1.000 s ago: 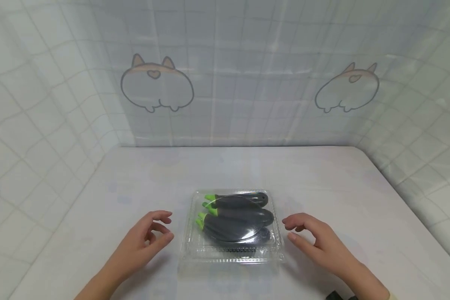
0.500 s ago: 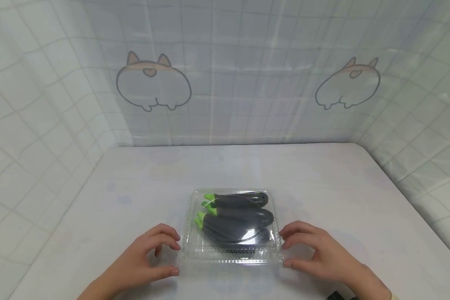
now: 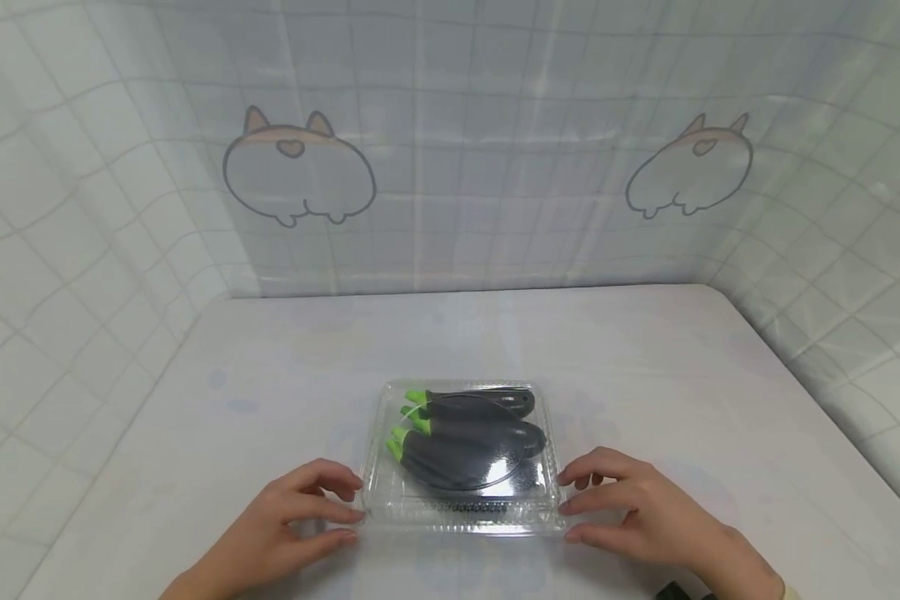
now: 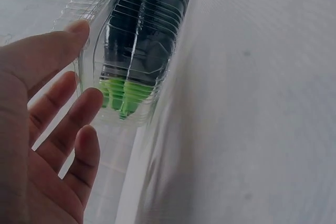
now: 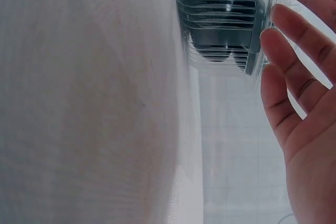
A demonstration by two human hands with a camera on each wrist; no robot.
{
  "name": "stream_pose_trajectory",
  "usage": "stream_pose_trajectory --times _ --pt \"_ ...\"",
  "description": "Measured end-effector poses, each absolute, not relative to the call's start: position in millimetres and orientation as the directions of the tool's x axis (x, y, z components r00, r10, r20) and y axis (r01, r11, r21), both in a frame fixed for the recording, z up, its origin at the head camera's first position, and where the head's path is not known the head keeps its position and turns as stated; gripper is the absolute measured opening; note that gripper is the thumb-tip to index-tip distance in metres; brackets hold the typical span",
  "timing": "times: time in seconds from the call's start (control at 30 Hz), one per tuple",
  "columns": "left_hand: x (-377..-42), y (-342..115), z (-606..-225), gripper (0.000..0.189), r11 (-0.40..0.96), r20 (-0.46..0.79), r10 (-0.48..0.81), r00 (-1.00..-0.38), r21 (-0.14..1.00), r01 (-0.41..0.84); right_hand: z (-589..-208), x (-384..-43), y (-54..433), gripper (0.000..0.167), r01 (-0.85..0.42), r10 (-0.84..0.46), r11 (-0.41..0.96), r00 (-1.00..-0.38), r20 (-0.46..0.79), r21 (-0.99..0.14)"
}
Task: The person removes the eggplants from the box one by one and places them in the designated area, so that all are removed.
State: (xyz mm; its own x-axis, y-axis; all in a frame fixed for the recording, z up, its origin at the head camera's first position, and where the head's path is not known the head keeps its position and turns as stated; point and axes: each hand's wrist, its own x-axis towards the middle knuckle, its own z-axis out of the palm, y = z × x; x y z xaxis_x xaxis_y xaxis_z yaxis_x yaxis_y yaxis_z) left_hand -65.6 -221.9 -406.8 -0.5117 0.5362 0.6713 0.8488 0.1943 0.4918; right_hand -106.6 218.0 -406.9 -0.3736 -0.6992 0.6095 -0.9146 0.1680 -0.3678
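Observation:
A clear plastic clamshell box [image 3: 465, 515] lies closed on the table in the head view. Inside it are several dark eggplants [image 3: 480, 433] with bright green stem ends pointing left. My left hand [image 3: 288, 521] is at the box's near left corner, fingertips right at the rim and fingers spread. At the near right corner my right hand [image 3: 637, 512] has its fingertips against the rim, with the fingers loosely bent. The left wrist view shows the left thumb and fingers beside the box's ribbed wall [image 4: 139, 51]. In the right wrist view the fingertips [image 5: 273, 38] meet the rim.
A white table [image 3: 330, 350] carries the box near its front edge. Grid-patterned curtains [image 3: 450, 167] with cartoon animal drawings surround it at the back and sides. A small black object [image 3: 675, 592] shows at the bottom edge beside the right forearm.
Both hands have come in from the sides and toward the box's near corners, fingertips now at its rim. The box stays in place, and the head view has shifted slightly.

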Motion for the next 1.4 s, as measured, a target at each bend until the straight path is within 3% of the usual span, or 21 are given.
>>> stream_pose_trajectory --times 0.17,0.4,0.53,0.8,1.0,1.13,1.23,1.4 --pt "-62.7 -222.1 -405.2 0.031 0.196 0.669 0.525 -0.527 0.508 0.839 -406.8 -108.5 216.2 0.021 -0.921 -0.707 0.147 -0.352 0.613 -0.36" --pt "-63.1 -221.5 -403.2 0.028 0.21 0.668 0.525 -0.527 0.498 0.841 -402.2 -111.5 211.1 0.009 -0.968 -0.737 0.086 -0.223 0.639 -0.238" --pt "-64.1 -222.0 -403.8 0.022 0.236 0.673 0.532 -0.513 0.464 0.854 -400.0 -110.7 207.0 0.007 -0.978 -0.735 0.079 -0.188 0.651 -0.194" --pt "-64.5 -221.5 -402.7 0.011 0.271 0.694 0.533 -0.485 0.402 0.874 -400.8 -107.3 204.3 0.003 -0.955 -0.732 0.147 -0.28 0.622 -0.257" --pt "-66.3 -217.0 -394.6 0.005 0.228 0.738 0.551 -0.39 0.316 0.921 -396.4 -108.7 206.1 0.009 -0.979 -0.725 0.073 -0.184 0.663 -0.192" --pt "-68.2 -216.6 -393.3 0.007 0.196 0.747 0.57 -0.343 0.281 0.939 -393.3 -108.0 206.2 0.011 -0.982 -0.725 0.082 -0.175 0.666 -0.169" --pt "-68.2 -217.4 -395.2 0.007 0.203 0.736 0.582 -0.345 0.279 0.938 -393.2 -106.6 206.7 0.01 -0.978 -0.724 0.098 -0.196 0.661 -0.183" --pt "-65.5 -218.2 -399.3 0.003 0.259 0.693 0.591 -0.412 0.321 0.911 -395.2 -106.0 207.3 0.009 -0.973 -0.723 0.107 -0.216 0.656 -0.203"
